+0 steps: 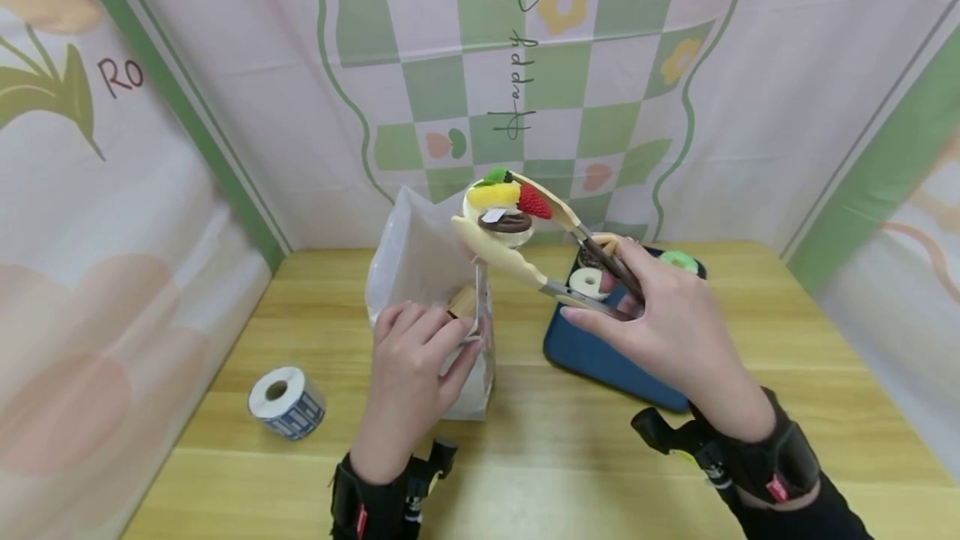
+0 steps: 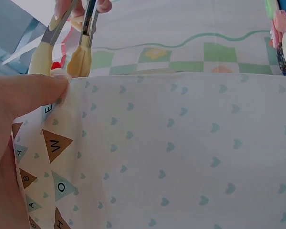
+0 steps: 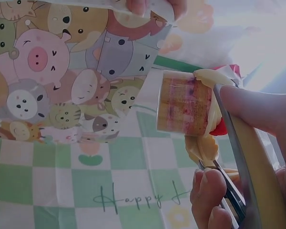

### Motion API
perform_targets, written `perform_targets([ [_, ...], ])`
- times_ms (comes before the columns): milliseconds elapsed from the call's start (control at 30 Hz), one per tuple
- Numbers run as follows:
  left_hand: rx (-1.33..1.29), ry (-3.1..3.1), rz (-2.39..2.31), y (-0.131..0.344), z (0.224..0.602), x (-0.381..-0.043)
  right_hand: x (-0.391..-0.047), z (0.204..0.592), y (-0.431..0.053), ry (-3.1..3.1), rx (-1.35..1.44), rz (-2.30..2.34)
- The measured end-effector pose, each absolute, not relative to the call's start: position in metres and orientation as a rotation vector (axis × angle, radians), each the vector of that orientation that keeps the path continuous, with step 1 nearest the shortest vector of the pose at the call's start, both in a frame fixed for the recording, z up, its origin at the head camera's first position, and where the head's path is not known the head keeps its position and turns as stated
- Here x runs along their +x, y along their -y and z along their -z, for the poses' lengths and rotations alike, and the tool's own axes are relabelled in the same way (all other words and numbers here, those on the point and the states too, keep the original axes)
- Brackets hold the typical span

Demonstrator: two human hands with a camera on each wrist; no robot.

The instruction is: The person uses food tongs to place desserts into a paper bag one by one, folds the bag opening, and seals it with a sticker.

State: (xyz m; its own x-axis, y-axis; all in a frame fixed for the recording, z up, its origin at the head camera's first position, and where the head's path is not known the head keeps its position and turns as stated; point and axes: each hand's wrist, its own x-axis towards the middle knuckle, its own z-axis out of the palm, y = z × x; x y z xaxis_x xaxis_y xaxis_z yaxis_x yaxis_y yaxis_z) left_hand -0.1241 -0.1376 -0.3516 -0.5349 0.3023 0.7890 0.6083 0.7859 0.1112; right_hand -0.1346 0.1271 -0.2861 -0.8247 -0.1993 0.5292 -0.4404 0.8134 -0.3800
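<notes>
My left hand [image 1: 416, 365] pinches the near rim of a white paper bag [image 1: 408, 248] standing open on the table. Heart prints and lettered pennants cover the side in the left wrist view, cartoon animals another side in the right wrist view. In my right hand [image 1: 671, 315] are metal tongs with cream-coloured tips [image 1: 498, 252]. Between those tips, above the bag's right edge, hangs a small cup cake [image 3: 183, 105] in a clear cup, tilted, topped with cream, a strawberry, a yellow slice, a green leaf and a chocolate cookie. Something light brown [image 1: 462, 302] shows inside the bag.
A dark blue tray [image 1: 600, 357] lies to the right, partly behind my right hand. On it are a white donut [image 1: 587, 282], a green donut [image 1: 678, 260] and a dark one. A roll of labels [image 1: 288, 402] stands left on the wooden table [image 1: 540, 473]. Printed cloth hangs behind.
</notes>
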Motion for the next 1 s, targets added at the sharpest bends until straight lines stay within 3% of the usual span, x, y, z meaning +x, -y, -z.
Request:
perform_targets([
  [1000,-0.657,2.220,0.464,0.140,0.352,-0.123,-0.142,0.285,-0.089,2.514,0.611,-0.731],
])
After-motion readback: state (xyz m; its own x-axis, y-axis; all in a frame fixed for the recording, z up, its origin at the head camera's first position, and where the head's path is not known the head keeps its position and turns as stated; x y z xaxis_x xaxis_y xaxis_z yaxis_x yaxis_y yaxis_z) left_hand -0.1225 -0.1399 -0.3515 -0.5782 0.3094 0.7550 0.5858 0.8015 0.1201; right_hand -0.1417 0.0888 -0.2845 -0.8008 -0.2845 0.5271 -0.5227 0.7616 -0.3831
